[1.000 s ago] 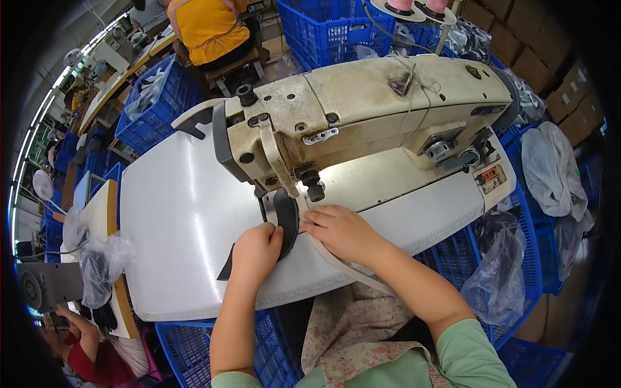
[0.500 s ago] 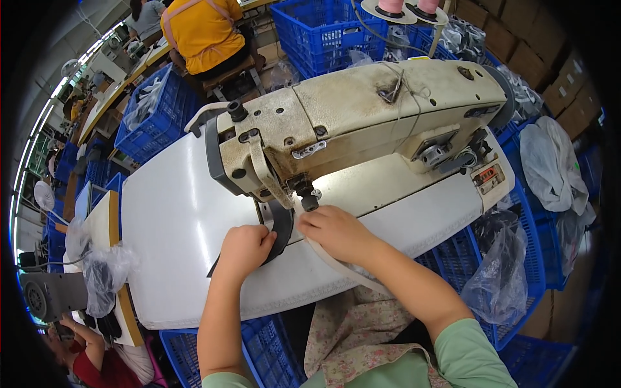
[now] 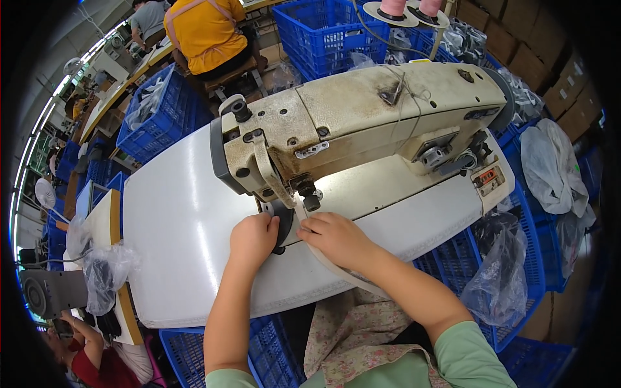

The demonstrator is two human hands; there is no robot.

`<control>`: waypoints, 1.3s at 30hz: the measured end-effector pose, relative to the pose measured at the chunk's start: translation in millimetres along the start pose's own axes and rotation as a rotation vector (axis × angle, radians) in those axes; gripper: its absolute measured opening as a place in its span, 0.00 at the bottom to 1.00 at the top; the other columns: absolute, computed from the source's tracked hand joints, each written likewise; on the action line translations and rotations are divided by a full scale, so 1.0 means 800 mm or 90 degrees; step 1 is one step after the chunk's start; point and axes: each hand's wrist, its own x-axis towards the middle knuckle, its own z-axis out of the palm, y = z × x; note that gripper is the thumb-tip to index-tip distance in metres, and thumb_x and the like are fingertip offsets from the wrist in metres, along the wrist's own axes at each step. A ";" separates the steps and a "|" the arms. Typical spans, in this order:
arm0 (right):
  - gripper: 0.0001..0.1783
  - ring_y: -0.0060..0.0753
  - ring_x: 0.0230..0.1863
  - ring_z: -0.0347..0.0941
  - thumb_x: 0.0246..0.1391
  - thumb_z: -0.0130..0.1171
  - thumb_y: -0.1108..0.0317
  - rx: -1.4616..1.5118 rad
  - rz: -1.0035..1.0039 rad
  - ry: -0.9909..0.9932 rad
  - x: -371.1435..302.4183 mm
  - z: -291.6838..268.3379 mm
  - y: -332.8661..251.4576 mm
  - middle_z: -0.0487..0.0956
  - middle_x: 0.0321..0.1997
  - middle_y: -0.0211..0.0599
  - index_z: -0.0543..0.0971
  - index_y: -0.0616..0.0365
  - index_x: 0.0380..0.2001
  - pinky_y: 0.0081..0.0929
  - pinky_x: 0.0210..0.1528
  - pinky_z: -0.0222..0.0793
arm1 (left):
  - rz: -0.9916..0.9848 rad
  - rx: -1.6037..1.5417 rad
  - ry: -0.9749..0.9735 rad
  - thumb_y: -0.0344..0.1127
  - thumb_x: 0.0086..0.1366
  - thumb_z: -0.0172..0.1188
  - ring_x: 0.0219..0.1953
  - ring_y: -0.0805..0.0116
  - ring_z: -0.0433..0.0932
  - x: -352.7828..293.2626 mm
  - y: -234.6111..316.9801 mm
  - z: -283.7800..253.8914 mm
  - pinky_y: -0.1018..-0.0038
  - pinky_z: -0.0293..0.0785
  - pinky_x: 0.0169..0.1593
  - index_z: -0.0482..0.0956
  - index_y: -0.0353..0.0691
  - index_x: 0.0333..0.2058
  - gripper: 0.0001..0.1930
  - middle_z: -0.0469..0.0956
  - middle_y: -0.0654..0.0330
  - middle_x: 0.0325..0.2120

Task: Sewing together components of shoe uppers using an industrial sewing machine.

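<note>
An off-white industrial sewing machine stands on a white work table. Under its needle area lies a dark grey curved fabric piece. My left hand is closed on that piece's left side, thumb against it. Just right of it, my right hand pinches a pale narrow strip, which runs up to the presser foot and down over the table's front edge towards my lap. The needle and the stitching spot are hidden behind the machine head.
Blue plastic crates stand behind the machine, with others below the table. Clear plastic bags hang at the right. Pink thread cones are at the top. A person in yellow sits beyond; another in red is at lower left.
My left hand has moved slightly up and right, towards the needle. The dark piece has advanced under the machine head, with less of it showing. My right hand has shifted slightly down.
</note>
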 end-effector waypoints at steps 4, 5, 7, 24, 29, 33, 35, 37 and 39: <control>0.12 0.34 0.44 0.73 0.46 0.54 0.70 -0.027 -0.018 0.050 0.009 0.001 0.006 0.77 0.40 0.32 0.79 0.57 0.37 0.30 0.45 0.73 | 0.094 0.067 -0.018 0.42 0.61 0.56 0.24 0.46 0.75 0.002 0.004 -0.023 0.57 0.71 0.31 0.77 0.37 0.19 0.17 0.75 0.49 0.17; 0.13 0.34 0.45 0.73 0.46 0.54 0.70 -0.020 -0.007 0.047 0.011 -0.001 0.007 0.77 0.40 0.32 0.79 0.57 0.37 0.30 0.46 0.73 | 0.169 0.140 -0.025 0.43 0.61 0.56 0.24 0.47 0.75 0.005 0.001 -0.031 0.57 0.71 0.31 0.77 0.37 0.19 0.17 0.75 0.49 0.17; 0.13 0.34 0.45 0.73 0.46 0.54 0.71 -0.011 0.002 0.046 0.015 -0.002 0.009 0.77 0.40 0.32 0.79 0.57 0.38 0.30 0.46 0.73 | 0.180 0.116 -0.064 0.42 0.60 0.57 0.23 0.47 0.74 0.009 -0.005 -0.041 0.59 0.70 0.29 0.77 0.36 0.19 0.17 0.74 0.47 0.16; 0.12 0.34 0.42 0.73 0.45 0.56 0.70 -0.026 -0.054 0.057 -0.009 -0.013 -0.014 0.76 0.38 0.32 0.78 0.60 0.36 0.30 0.43 0.72 | 0.048 -0.001 -0.009 0.43 0.62 0.55 0.25 0.44 0.76 0.012 -0.006 -0.001 0.55 0.71 0.30 0.76 0.36 0.20 0.17 0.75 0.47 0.18; 0.12 0.34 0.42 0.73 0.46 0.55 0.70 -0.022 -0.023 0.059 -0.004 0.001 -0.003 0.76 0.38 0.32 0.78 0.59 0.36 0.30 0.43 0.72 | 0.029 -0.006 -0.022 0.41 0.63 0.55 0.25 0.45 0.76 0.008 0.002 -0.003 0.56 0.70 0.29 0.75 0.36 0.21 0.15 0.75 0.47 0.19; 0.11 0.34 0.42 0.73 0.48 0.55 0.70 -0.014 -0.012 0.055 0.003 0.002 0.005 0.77 0.38 0.33 0.78 0.59 0.36 0.30 0.43 0.73 | 0.070 0.001 -0.087 0.42 0.61 0.58 0.25 0.47 0.75 0.010 0.002 -0.024 0.59 0.69 0.30 0.75 0.34 0.23 0.16 0.75 0.47 0.19; 0.11 0.34 0.42 0.73 0.48 0.55 0.70 -0.019 -0.005 0.042 0.007 0.000 0.007 0.77 0.38 0.33 0.78 0.59 0.37 0.30 0.43 0.73 | 0.084 -0.033 -0.116 0.43 0.59 0.61 0.22 0.50 0.74 0.010 0.003 -0.029 0.61 0.68 0.28 0.75 0.34 0.22 0.16 0.73 0.48 0.17; 0.11 0.34 0.42 0.73 0.48 0.55 0.70 -0.025 0.001 0.028 0.011 0.000 0.007 0.77 0.39 0.33 0.78 0.59 0.37 0.30 0.43 0.73 | 0.074 -0.040 -0.133 0.43 0.58 0.62 0.21 0.51 0.73 0.014 -0.005 -0.028 0.61 0.67 0.27 0.75 0.34 0.21 0.17 0.72 0.49 0.16; 0.12 0.34 0.43 0.73 0.48 0.55 0.70 -0.045 0.001 0.047 0.014 0.001 0.008 0.77 0.40 0.32 0.77 0.58 0.38 0.29 0.44 0.73 | 0.065 -0.049 -0.151 0.43 0.57 0.63 0.20 0.52 0.72 0.018 -0.007 -0.025 0.62 0.66 0.27 0.74 0.33 0.20 0.17 0.72 0.49 0.15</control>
